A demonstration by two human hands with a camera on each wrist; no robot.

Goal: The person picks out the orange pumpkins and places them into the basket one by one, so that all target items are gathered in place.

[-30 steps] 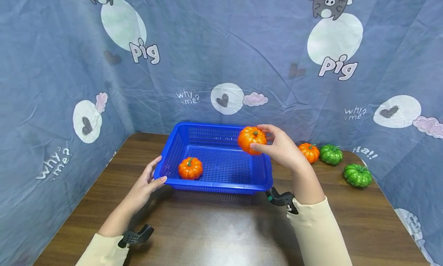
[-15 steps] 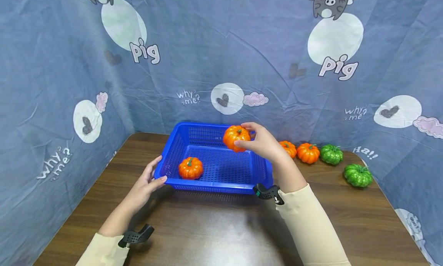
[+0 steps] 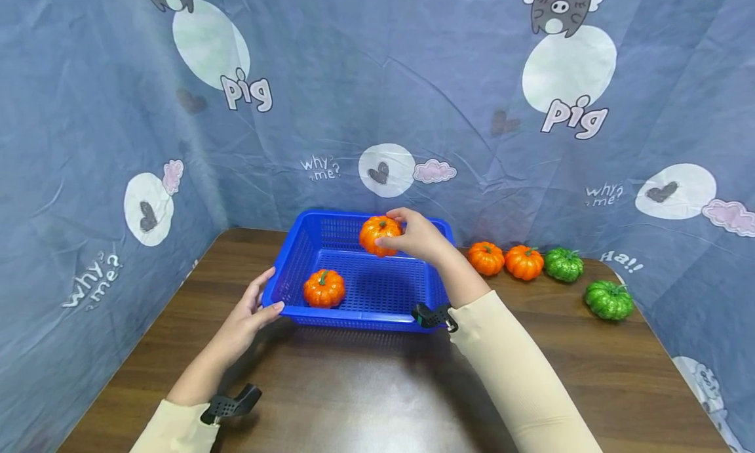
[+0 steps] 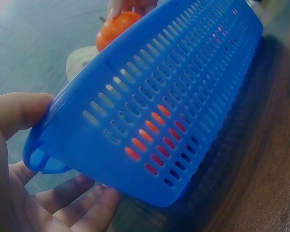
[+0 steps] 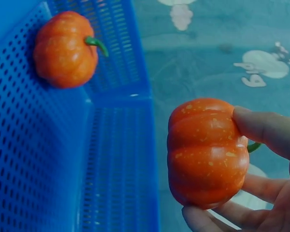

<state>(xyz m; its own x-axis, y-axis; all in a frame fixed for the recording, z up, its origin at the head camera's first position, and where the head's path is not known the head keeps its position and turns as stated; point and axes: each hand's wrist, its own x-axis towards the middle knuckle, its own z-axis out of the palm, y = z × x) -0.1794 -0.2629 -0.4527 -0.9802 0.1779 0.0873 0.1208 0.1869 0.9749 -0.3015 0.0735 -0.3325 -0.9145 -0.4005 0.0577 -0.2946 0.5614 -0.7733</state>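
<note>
My right hand grips a small orange pumpkin between thumb and fingers, holding it up over the back part of a blue plastic basket. In the right wrist view the held pumpkin shows yellow flecks and a green stem. Inside the basket, at its front left, sits another orange pumpkin. My left hand holds the basket's left front corner. The left wrist view shows its thumb over the rim and the fingers below it.
On the wooden table, right of the basket, two orange pumpkins, one of them nearer the basket, stand by a green pumpkin. Another green pumpkin lies farther right. A patterned blue cloth hangs behind and at both sides.
My right hand has carried the pumpkin leftward over the basket, from its right side toward the middle. The left hand and the basket stay in place.
</note>
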